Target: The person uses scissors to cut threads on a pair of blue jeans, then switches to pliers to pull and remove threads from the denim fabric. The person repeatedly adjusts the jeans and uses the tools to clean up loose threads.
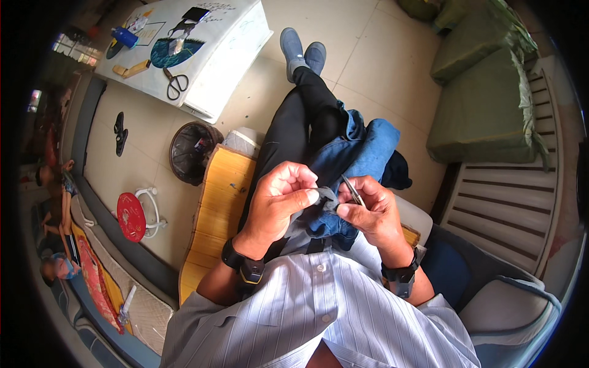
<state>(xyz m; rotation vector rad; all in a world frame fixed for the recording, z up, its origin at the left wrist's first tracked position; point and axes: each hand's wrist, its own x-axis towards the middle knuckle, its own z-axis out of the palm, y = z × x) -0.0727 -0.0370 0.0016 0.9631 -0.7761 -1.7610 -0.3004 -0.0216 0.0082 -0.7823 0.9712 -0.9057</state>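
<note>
My left hand (pixel 279 199) is closed, its thumb and fingers pinching a bunched edge of dark grey fabric (pixel 327 202) above my lap. Opposite it, my right hand (pixel 377 214) grips a slim, pointed metal tool (pixel 351 189) whose exact kind I cannot make out. The right thumb also presses near the fabric's other side. Blue jeans (pixel 375 150) lie bunched across my thighs, under and beyond both hands. Where the grey fabric joins the jeans, if it does, is hidden by folds and fingers.
A white table (pixel 227 55) stands far left, bearing black-handled scissors (pixel 177 84) and a blue object (pixel 124 37). Nearer are a dark waste bin (pixel 178 162) and a red-topped stool (pixel 130 216). Green cushions (pixel 481 113) rest on a slatted bench (pixel 500 208) at right. Another person (pixel 66 208) is far left.
</note>
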